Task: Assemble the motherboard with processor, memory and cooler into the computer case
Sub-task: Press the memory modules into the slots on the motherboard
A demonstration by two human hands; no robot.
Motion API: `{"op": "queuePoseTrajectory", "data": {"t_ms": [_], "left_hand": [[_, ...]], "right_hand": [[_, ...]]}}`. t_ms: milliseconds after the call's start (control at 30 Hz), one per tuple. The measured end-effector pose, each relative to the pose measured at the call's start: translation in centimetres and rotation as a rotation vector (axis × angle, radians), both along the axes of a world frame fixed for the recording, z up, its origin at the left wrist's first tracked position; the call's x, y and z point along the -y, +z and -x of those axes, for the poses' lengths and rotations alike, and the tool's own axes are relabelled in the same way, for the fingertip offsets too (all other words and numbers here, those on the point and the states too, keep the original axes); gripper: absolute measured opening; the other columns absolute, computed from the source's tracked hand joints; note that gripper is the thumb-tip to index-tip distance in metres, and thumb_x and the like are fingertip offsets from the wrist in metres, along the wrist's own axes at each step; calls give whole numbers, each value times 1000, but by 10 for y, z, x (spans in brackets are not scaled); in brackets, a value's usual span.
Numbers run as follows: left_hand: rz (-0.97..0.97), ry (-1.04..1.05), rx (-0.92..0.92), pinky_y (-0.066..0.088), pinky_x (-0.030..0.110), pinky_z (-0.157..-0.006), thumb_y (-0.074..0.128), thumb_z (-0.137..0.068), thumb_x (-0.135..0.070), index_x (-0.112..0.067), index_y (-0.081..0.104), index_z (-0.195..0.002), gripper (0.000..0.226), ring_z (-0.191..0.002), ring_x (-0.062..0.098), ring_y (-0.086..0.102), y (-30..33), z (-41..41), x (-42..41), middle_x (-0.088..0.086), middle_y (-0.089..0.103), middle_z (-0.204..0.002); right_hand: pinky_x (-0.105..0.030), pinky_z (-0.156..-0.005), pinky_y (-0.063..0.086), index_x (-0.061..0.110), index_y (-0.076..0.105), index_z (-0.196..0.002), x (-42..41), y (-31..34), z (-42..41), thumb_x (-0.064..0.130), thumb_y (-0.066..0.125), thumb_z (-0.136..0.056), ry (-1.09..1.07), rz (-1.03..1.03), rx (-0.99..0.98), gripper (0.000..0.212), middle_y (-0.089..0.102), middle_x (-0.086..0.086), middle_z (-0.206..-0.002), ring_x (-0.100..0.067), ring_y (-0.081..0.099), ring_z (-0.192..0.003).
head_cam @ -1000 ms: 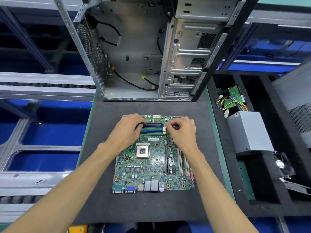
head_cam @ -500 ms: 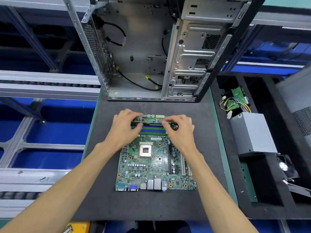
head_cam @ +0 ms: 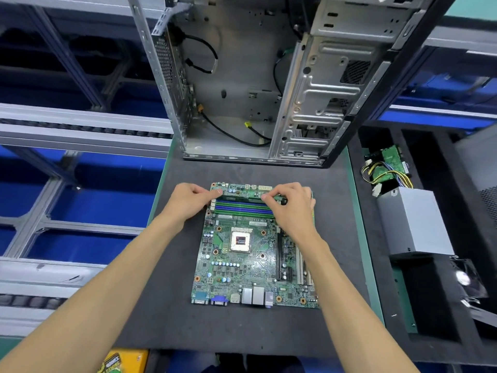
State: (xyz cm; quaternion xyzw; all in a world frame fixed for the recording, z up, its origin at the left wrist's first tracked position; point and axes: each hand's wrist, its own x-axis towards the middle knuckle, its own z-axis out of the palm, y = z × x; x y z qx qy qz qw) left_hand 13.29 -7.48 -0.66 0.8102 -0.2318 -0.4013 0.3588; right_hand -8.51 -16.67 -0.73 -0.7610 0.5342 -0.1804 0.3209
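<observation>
1. My left hand (head_cam: 188,201) and right hand (head_cam: 291,204) are pinching a memory stick (head_cam: 242,196) at its ends, fingers narrow.
2. It is sitting over the motherboard's (head_cam: 242,267) far slots, near the open case (head_cam: 242,84) on the desk (head_cam: 172,305).

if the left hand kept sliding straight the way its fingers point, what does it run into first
The left hand points right along the memory stick, so it would likely meet the right hand pinching the stick's other end; depth between them is hard to judge.

Both hands now sit farther back along the memory slots (head_cam: 243,205): the left hand (head_cam: 188,201) and right hand (head_cam: 291,203) pinch a memory module (head_cam: 242,195) at the motherboard's (head_cam: 252,267) far edge.
</observation>
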Motion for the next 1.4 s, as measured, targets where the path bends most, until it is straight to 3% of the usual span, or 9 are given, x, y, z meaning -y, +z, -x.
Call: {"op": "queuePoseTrajectory", "data": {"t_ms": [100, 233, 400, 600, 767, 1000, 1133, 1333, 1400], "left_hand": [[-51, -34, -12, 42, 28, -63, 80, -75, -54, -11, 75, -83, 44, -73, 15, 60, 2, -4, 2, 2, 72, -84], [-75, -57, -38, 45, 24, -60, 72, -79, -59, -11, 75, -82, 48, -68, 11, 60, 2, -9, 2, 0, 73, -77], [-103, -19, -94, 46, 23, -59, 65, -86, -58, -10, 78, -84, 50, -68, 12, 62, -2, -13, 3, 3, 77, -81], [-95, -25, -70, 44, 24, -57, 70, -80, -61, -14, 75, -78, 47, -66, 12, 61, -3, -11, 3, -6, 73, -66], [-103, -45, -68, 43, 26, -58, 77, -75, -57, -15, 76, -78, 43, -66, 13, 58, -2, -10, 5, -6, 72, -68], [-22, 60, -83, 41, 25, -62, 84, -75, -39, -3, 76, -74, 36, -64, 14, 53, -2, 0, 6, 2, 68, -66], [55, 152, -41, 42, 27, -67, 84, -76, -33, -7, 72, -67, 31, -65, 15, 54, -1, 13, 1, 2, 64, -65], [68, 130, 35, 44, 24, -65, 79, -82, -37, -6, 73, -81, 31, -76, 15, 60, 1, 21, -3, -2, 67, -76], [77, 84, 98, 44, 22, -65, 75, -86, -34, -13, 70, -89, 22, -85, 14, 63, 5, 26, -2, -6, 66, -83]], "right_hand": [[-31, -92, 18, 36, 71, -84, 3, 5, -1, 44, 67, -94, 56, 15, -64, 13, 54, 9, -105, -14, 32, -106], [-29, -87, 18, 40, 72, -95, -2, 9, -12, 45, 64, -94, 137, 118, -53, 9, 53, 13, -101, -9, 32, -103], [-32, -88, 20, 35, 76, -101, -9, 17, -50, 42, 67, -94, 303, 209, -18, 14, 59, 12, -101, -9, 40, -102], [-34, -84, 23, 33, 76, -96, -11, 7, -65, 39, 66, -96, 329, 121, -79, 12, 46, 23, -75, -14, 40, -93], [-35, -82, 22, 32, 73, -94, -9, 6, -66, 40, 65, -96, 344, 121, -94, 11, 43, 23, -71, -14, 37, -92], [-33, -84, 21, 30, 72, -95, -9, 3, -67, 39, 65, -96, 344, 132, -98, 11, 48, 18, -79, -12, 35, -94], [-34, -84, 22, 30, 72, -95, -11, 1, -68, 38, 64, -96, 335, 148, -95, 11, 52, 15, -82, -13, 36, -94], [-34, -84, 22, 30, 71, -100, -10, 3, -65, 39, 60, -99, 381, 137, -112, 15, 54, 13, -85, -15, 40, -99], [-33, -84, 22, 31, 71, -106, -10, 6, -61, 41, 55, -101, 401, 116, -108, 19, 57, 12, -91, -16, 40, -102]]}}
